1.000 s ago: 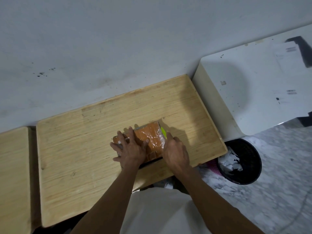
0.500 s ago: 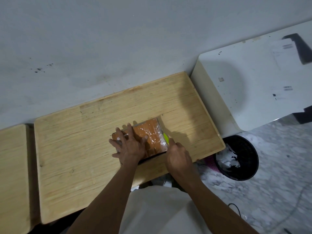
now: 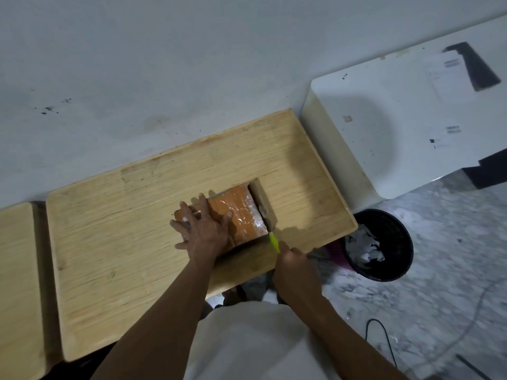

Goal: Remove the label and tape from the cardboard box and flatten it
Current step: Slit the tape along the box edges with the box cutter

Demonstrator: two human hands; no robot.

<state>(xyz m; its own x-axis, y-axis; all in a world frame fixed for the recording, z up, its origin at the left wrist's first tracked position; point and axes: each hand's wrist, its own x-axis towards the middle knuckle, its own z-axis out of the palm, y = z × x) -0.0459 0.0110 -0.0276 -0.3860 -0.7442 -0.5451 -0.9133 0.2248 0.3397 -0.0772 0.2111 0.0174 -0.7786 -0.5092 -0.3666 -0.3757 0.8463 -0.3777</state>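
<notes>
With the left hand [image 3: 204,234] still spread flat on the small orange tape-wrapped cardboard box [image 3: 238,212] mid-way along the pale wooden counter [image 3: 109,242], the right hand [image 3: 295,266], its grip closed around a yellow-green cutter [image 3: 273,240], has drawn back off the box's near right corner, so that seam looks slit.

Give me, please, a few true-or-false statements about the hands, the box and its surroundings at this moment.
1. The left hand lies flat on top of the cardboard box. True.
2. The right hand holds a yellow-green cutter at the box's near right corner. True.
3. The box stands on the white table. False: it stands on the wooden table.
4. The black wastebasket sits on the wooden table. False: it is on the floor, to the right.
5. The box is already flattened. False: it still stands as a box.
</notes>
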